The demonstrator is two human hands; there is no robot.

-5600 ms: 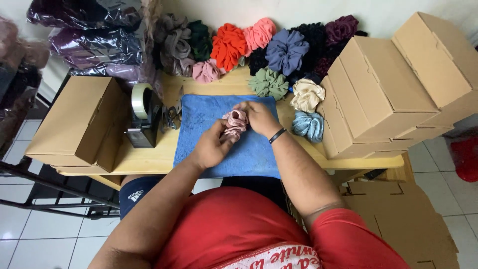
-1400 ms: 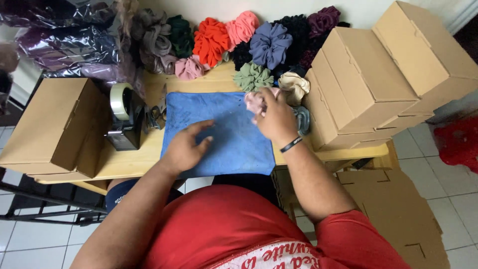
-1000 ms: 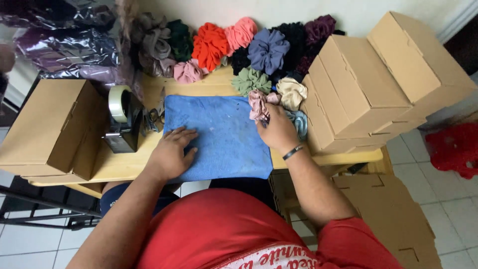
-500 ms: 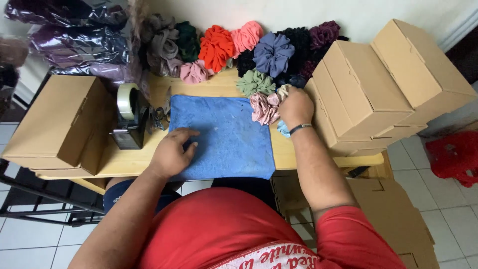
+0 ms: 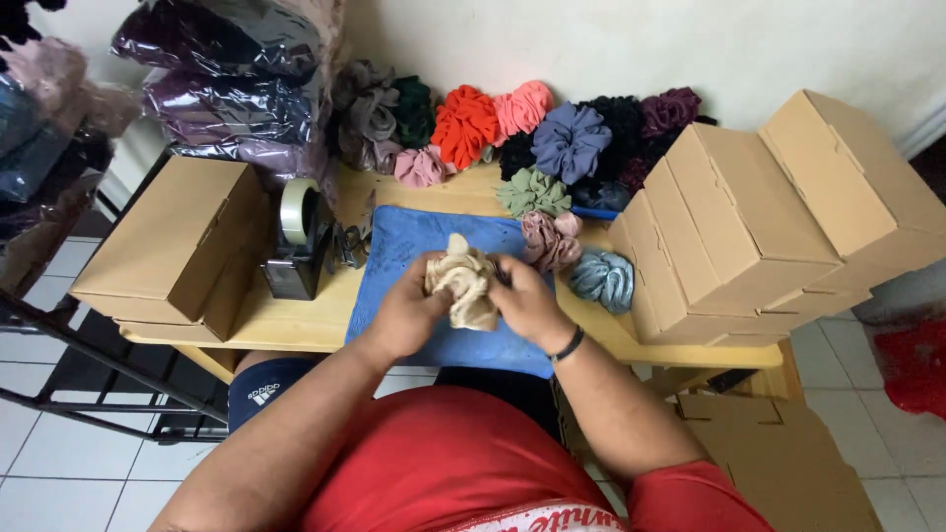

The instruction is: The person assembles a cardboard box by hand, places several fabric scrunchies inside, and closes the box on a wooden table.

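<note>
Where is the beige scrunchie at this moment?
The beige scrunchie is held between the left hand and right hand, above the blue cloth.

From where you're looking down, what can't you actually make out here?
Head view only:
- Beige scrunchie: its underside, covered by the left hand and right hand.
- Blue cloth: its middle, hidden under both hands.
- Cardboard boxes: shut, so contents are unseen.
- Dark plastic bags: glare hides what is inside; the top edge cuts them off.
- Tape dispenser: its far side.
</note>
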